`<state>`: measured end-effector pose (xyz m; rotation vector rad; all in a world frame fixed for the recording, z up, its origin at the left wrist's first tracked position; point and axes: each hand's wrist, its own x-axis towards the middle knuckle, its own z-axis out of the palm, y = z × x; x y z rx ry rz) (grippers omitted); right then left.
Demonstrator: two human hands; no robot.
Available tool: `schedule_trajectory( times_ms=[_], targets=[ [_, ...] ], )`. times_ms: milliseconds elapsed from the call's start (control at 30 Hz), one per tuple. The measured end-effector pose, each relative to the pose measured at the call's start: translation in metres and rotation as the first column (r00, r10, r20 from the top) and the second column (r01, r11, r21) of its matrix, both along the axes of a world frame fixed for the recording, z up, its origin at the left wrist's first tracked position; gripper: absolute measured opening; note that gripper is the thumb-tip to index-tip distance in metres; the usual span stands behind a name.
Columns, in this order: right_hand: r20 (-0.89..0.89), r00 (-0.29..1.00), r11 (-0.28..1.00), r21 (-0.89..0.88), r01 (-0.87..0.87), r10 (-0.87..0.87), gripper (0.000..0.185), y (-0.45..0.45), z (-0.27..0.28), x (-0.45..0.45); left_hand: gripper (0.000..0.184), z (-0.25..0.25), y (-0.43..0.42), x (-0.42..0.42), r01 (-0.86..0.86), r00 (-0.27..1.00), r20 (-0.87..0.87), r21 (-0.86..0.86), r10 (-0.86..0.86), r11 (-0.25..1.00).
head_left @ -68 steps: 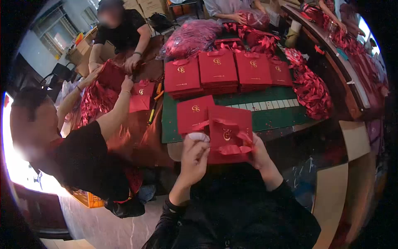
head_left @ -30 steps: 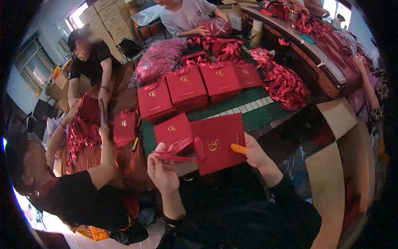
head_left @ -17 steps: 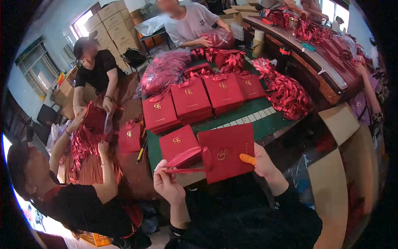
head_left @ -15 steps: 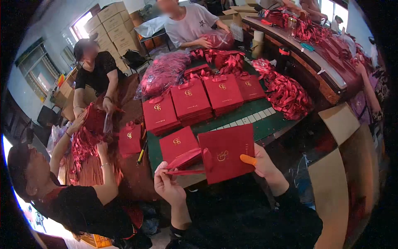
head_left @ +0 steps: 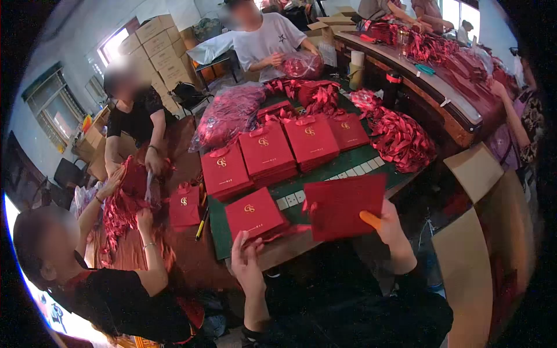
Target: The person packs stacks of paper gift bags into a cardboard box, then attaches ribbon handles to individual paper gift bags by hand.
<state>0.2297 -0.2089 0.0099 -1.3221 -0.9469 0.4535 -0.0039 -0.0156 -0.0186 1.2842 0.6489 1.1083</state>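
Note:
My right hand (head_left: 395,235) grips a red paper gift bag (head_left: 343,203) by its right edge, its thumb in an orange finger cover (head_left: 369,220) pressed on the face. No gold print shows on that face now. A red ribbon (head_left: 284,232) stretches from the bag's left side to my left hand (head_left: 249,267), whose fingers are pinched on its end. Just beyond my left hand, a small stack of red bags with gold print (head_left: 255,211) lies on the green table top (head_left: 223,232).
Taller stacks of red bags (head_left: 266,152) stand behind, with plastic-wrapped bundles (head_left: 229,116) and a heap of red ribbons (head_left: 400,136) around them. Co-workers sit left (head_left: 116,296) and across (head_left: 270,40). An open cardboard box (head_left: 467,255) stands at the right.
The bag has moved right in my right hand, and its gold print has gone out of sight. My left hand has shifted slightly right and down, the ribbon still running to it.

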Motion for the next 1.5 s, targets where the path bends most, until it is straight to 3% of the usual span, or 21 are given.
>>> schedule_trajectory(
  times_ms=[33,100,200,233,267,333,367,433,500,533,633,667,733,767,800,867,900,967,1067,1200,1500],
  targets=[
    [-0.001,1.0,1.0,0.003,0.003,-0.003,0.035,0.0,0.008,0.0,0.037,0.003,-0.003,-0.001,0.003,1.0,-0.001,0.003,-0.003,1.0],
    [0.499,0.865,0.97,0.228,-0.078,-0.048,0.034,0.002,0.018,-0.002,0.038,0.009,-0.009,-0.004,0.054,0.998,-0.034,0.189,-0.048,0.98],
    [0.827,0.561,0.986,0.063,-0.153,0.034,0.044,0.013,0.026,-0.023,0.059,0.041,-0.03,0.003,0.437,0.892,0.232,-0.219,-0.389,0.872],
    [0.854,0.491,0.975,-0.077,-0.206,0.171,0.056,0.017,0.025,-0.035,0.068,0.039,-0.035,0.011,0.535,0.771,0.42,-0.019,-0.479,0.845],
    [0.847,0.424,0.935,-0.213,-0.284,0.322,0.065,0.02,0.018,-0.045,0.068,0.036,-0.033,0.013,0.54,0.768,0.42,-0.018,-0.483,0.842],
    [0.837,0.405,0.918,-0.258,-0.302,0.368,0.062,0.027,0.001,-0.05,0.069,0.034,-0.028,0.015,0.337,0.939,0.089,-0.04,-0.333,0.94],
    [0.698,0.504,0.845,-0.291,-0.45,0.508,0.061,0.028,0.002,-0.045,0.066,0.041,-0.03,0.014,0.3,0.954,0.042,-0.186,-0.298,0.936],
    [0.4,0.567,0.679,-0.237,-0.695,0.72,0.063,0.027,-0.002,-0.014,0.056,0.011,-0.015,0.009,0.373,0.915,-0.123,-0.101,-0.384,0.922],
    [-0.106,0.921,0.926,0.1,-0.364,0.374,0.051,0.026,0.002,0.004,0.05,0.001,-0.023,0.006,0.421,0.902,-0.013,-0.193,-0.432,0.886],
    [0.102,0.987,0.988,-0.103,-0.112,0.123,0.055,0.03,0.005,0.015,0.049,-0.002,-0.027,0.006,0.386,0.92,-0.028,-0.109,-0.391,0.916],
    [-0.355,0.758,0.748,-0.199,-0.633,0.547,0.061,0.036,-0.017,0.02,0.046,-0.015,-0.035,0.008,0.291,0.949,-0.149,0.076,-0.277,0.954],
    [-0.31,0.732,0.683,-0.269,-0.679,0.606,0.059,0.04,-0.039,0.015,0.046,-0.016,-0.037,0.01,0.281,0.948,-0.186,0.102,-0.259,0.954],
    [-0.414,0.704,0.762,-0.037,-0.647,0.577,0.056,0.041,-0.021,-0.004,0.053,-0.005,-0.049,0.021,0.183,0.978,-0.108,0.021,-0.18,0.983],
    [-0.326,0.873,0.801,-0.369,-0.471,0.363,0.052,0.041,-0.011,-0.005,0.056,-0.008,-0.051,0.023,0.073,0.99,-0.122,0.015,-0.071,0.997],
    [-0.389,0.851,0.863,-0.218,-0.456,0.352,0.053,0.041,-0.015,-0.002,0.061,-0.014,-0.051,0.02,-0.026,0.998,-0.061,0.023,0.027,0.999],
    [-0.448,0.839,0.913,-0.106,-0.394,0.311,0.053,0.037,-0.016,0.002,0.06,-0.014,-0.046,0.012,-0.208,0.942,-0.142,0.468,0.305,0.859],
    [-0.452,0.838,0.914,-0.104,-0.391,0.307,0.053,0.036,-0.019,0.001,0.055,-0.01,-0.046,0.005,-0.11,0.973,-0.115,0.53,0.199,0.841],
    [-0.228,0.893,0.878,-0.203,-0.433,0.388,0.053,0.033,-0.026,-0.001,0.046,0.005,-0.034,0.006,0.337,0.937,-0.343,0.829,-0.07,0.446],
    [-0.075,0.88,0.779,-0.436,-0.451,0.468,0.049,0.037,0.008,-0.019,0.042,0.01,-0.049,0.037,0.388,0.864,-0.496,0.762,0.082,0.519],
    [-0.05,0.9,0.855,-0.293,-0.427,0.432,0.049,0.043,-0.018,-0.024,0.044,-0.01,-0.045,0.037,0.299,0.845,-0.455,0.839,0.282,0.455],
    [0.054,0.913,0.818,-0.468,-0.335,0.404,0.048,0.044,-0.003,-0.026,0.031,-0.013,-0.037,0.032,0.356,0.763,-0.583,0.739,0.28,0.572]
  ],
)
